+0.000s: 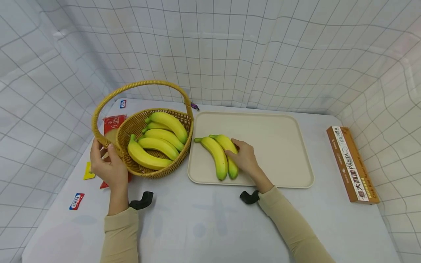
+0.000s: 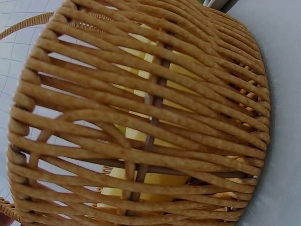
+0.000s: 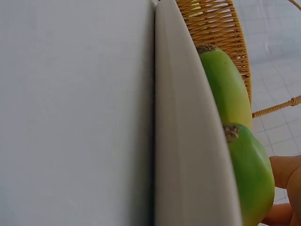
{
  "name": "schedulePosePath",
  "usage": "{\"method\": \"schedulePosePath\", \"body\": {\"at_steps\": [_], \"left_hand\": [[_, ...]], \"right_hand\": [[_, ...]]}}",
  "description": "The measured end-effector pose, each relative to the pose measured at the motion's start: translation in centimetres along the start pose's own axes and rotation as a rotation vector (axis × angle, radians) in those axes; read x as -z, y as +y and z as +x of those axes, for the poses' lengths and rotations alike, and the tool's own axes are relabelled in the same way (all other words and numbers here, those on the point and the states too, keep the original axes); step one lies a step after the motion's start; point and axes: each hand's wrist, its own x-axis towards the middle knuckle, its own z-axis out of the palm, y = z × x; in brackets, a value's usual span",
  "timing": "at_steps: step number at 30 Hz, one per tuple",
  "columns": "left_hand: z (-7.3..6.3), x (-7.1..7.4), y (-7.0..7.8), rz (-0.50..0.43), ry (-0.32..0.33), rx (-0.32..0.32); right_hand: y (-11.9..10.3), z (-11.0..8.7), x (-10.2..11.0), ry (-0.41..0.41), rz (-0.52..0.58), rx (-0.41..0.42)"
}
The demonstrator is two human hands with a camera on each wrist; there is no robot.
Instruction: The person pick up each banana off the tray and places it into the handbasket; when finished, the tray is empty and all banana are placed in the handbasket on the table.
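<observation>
My left hand [image 1: 112, 166] grips the lower end of the handle [image 1: 144, 83] on a wicker basket [image 1: 148, 174], at its left rim. Several yellow bananas [image 1: 171, 125] lie inside; through the weave in the left wrist view their yellow skins [image 2: 162, 180] show. Two more bananas rest side by side on a cream tray [image 1: 269, 146]. My right hand [image 1: 245, 157] holds the right-hand banana [image 1: 233, 171], thumb and fingers on either side. Just left of it lies the other banana [image 1: 213, 153]. In the right wrist view, their green-tinged ends [image 3: 251, 169] show behind the tray rim [image 3: 188, 117].
Behind the basket's left side sits a red packet [image 1: 113, 121]. A long brown pasta box [image 1: 353, 164] lies right of the tray. Small labels, one red, white and blue [image 1: 77, 201] and one yellow [image 1: 88, 171], lie at the left. A grid-patterned white curtain [image 1: 223, 54] surrounds the table.
</observation>
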Motion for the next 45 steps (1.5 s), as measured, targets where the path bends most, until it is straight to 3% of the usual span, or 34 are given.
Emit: {"method": "schedulePosePath", "body": {"at_steps": [8, 16, 25, 31, 36, 45], "left_hand": [[0.1, -0.1, -0.2, 0.005, 0.003, 0.000], [0.0, 0.0, 0.2, -0.001, 0.007, 0.014], [0.1, 0.0, 0.1, 0.000, -0.004, -0.010], [-0.1, 0.0, 0.3, -0.003, 0.004, 0.031], [-0.1, -0.1, 0.3, -0.014, 0.006, 0.041], [-0.2, 0.0, 0.3, -0.012, 0.014, 0.004]], "right_hand": [[-0.9, -0.1, 2.1, 0.108, 0.020, 0.054], [-4.7, -0.1, 2.2, 0.091, 0.073, 0.191], [-13.0, 2.2, -0.5, -0.012, 0.074, 0.350], [-17.1, 5.3, -3.5, -0.058, -0.002, 0.429], [-18.6, 7.5, -5.6, -0.033, -0.011, 0.454], [-17.8, 9.1, -9.3, -0.040, -0.042, 0.419]]}}
